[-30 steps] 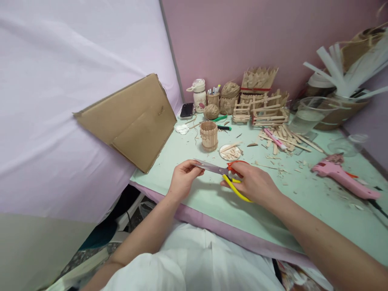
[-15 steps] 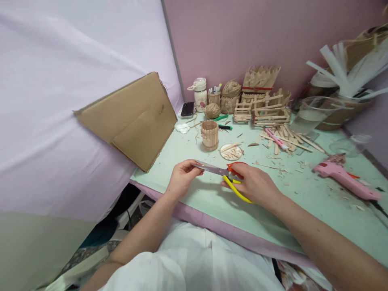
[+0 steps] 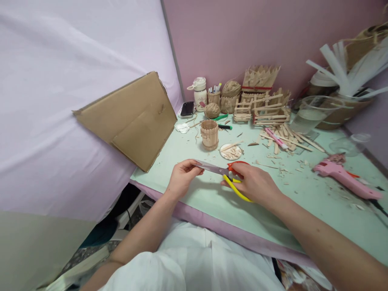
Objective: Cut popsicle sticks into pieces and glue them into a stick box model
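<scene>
My right hand (image 3: pixel 253 182) is closed round the red and yellow handles of a pair of scissors (image 3: pixel 212 167), whose blades point left. At the blade tips, my left hand (image 3: pixel 184 176) is pinched; whatever sits between its fingertips is too small and covered to make out. Both hands are above the front of the pale green table (image 3: pixel 206 206). Just beyond them stand a small barrel-shaped cup of wooden sticks (image 3: pixel 209 135) and a round white dish (image 3: pixel 222 155) with short wood pieces in it.
A cardboard sheet (image 3: pixel 133 121) leans at the left. Wooden sticks (image 3: pixel 287 139) and a pink glue gun (image 3: pixel 345 178) lie to the right, near a clear plastic cup (image 3: pixel 313 115). Behind are a white bottle (image 3: pixel 200 97), a phone (image 3: pixel 187 109), a twine ball (image 3: pixel 212 110) and stick-built crates (image 3: pixel 269 115).
</scene>
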Demonstrator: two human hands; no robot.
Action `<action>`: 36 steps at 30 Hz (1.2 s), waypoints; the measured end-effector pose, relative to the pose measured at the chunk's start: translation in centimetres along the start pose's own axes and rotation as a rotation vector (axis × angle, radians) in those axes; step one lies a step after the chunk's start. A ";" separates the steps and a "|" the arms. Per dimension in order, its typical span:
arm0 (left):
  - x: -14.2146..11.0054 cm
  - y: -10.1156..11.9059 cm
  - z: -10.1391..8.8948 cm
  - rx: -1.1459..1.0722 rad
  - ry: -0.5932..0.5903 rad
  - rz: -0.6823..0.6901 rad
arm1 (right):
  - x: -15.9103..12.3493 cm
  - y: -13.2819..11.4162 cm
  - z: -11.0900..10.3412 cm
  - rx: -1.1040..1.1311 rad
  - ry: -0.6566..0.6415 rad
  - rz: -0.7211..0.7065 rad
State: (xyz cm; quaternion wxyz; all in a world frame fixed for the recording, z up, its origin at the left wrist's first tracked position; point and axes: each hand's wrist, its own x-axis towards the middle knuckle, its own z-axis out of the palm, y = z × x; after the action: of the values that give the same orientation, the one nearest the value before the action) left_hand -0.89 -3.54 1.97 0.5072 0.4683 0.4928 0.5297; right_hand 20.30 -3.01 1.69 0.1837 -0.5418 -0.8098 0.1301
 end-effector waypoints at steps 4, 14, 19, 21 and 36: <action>-0.1 0.1 0.0 -0.017 -0.012 -0.018 | 0.0 0.0 0.1 -0.024 -0.006 0.012; 0.1 -0.1 1.6 -0.194 -0.054 -0.293 | 0.6 0.8 0.9 0.565 -0.120 0.114; -0.1 -0.7 2.7 -0.264 -0.171 -0.440 | 0.8 0.4 0.6 0.960 0.016 0.097; -0.3 -0.8 3.0 -0.265 -0.203 -0.460 | 0.6 0.1 0.6 1.035 0.036 0.055; -0.7 -0.8 3.7 -0.339 -0.255 -0.494 | 0.6 -0.4 0.4 1.128 0.065 0.021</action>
State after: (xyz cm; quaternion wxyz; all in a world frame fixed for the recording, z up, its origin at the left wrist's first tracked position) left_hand 2.88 -4.04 1.48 0.7488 0.3059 0.4289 0.4021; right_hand 19.59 -2.61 1.62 0.4685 -0.3713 -0.6034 0.5277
